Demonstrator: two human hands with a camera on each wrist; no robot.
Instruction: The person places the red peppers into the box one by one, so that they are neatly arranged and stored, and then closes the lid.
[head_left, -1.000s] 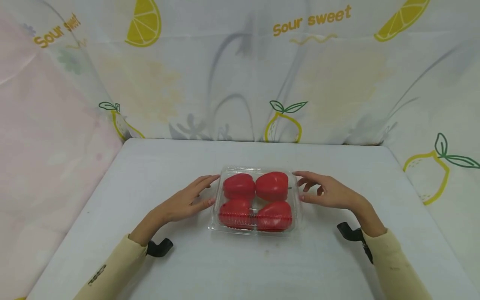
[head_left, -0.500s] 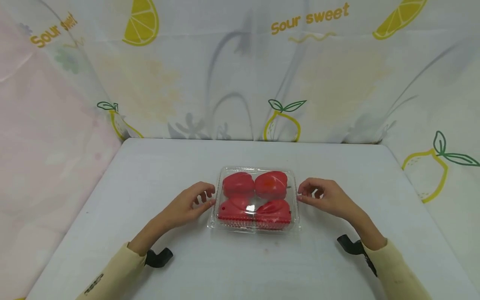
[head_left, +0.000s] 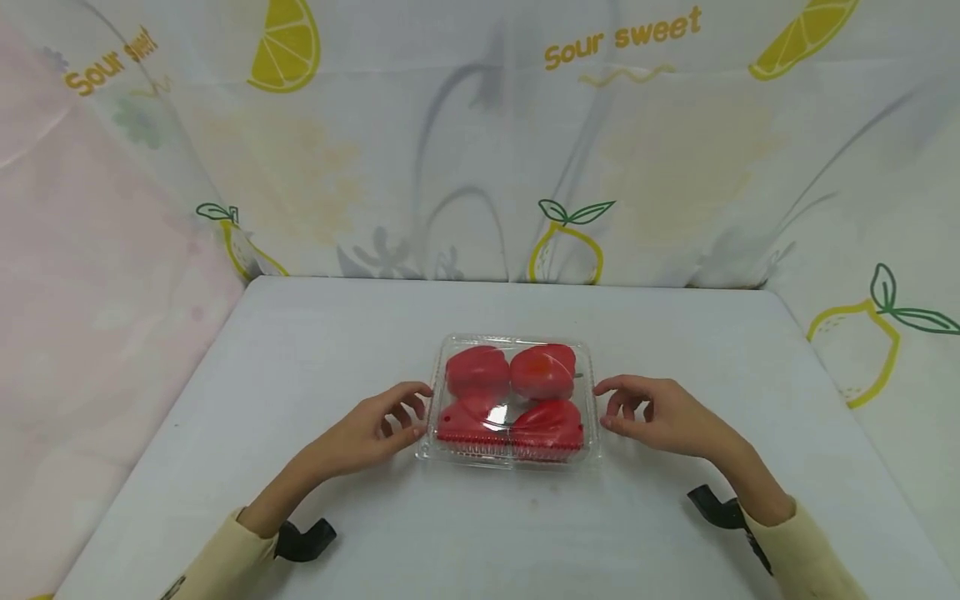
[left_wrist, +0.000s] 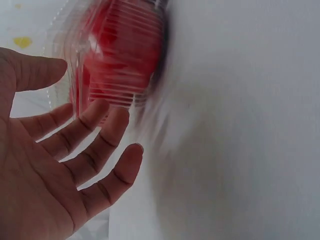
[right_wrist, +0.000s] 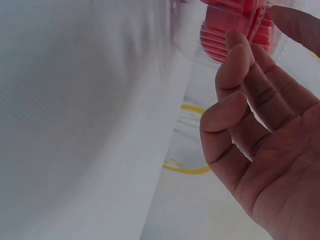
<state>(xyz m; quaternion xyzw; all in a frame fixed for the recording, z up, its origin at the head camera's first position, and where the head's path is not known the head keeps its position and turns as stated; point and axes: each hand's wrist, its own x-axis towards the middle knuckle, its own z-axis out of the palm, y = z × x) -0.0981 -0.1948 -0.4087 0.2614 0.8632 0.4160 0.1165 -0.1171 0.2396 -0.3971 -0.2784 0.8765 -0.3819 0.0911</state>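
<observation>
A clear plastic clamshell box [head_left: 510,463] sits at the middle of the white table, its lid down over several red fruits [head_left: 543,372] that look like bell peppers. My left hand [head_left: 375,431] is at the box's left side, fingers loosely bent, fingertips at or very near the wall. On the opposite side my right hand [head_left: 666,417] mirrors it, fingers curved and thumb apart from them. In the left wrist view the thumb lies by the blurred box [left_wrist: 77,75], with the palm bare. The right wrist view shows bent fingers beside the box [right_wrist: 257,20], holding nothing.
A white-covered table [head_left: 315,325] extends round the box. Printed cloth [head_left: 390,150] with lemon drawings hangs behind it and along the sides. Black wrist mounts [head_left: 306,542] stick out below both sleeves.
Both hands have shifted down the box's sides toward me, and their fingers bend more than a second ago. The box stays in nearly the same place, with a brighter glare on its lid.
</observation>
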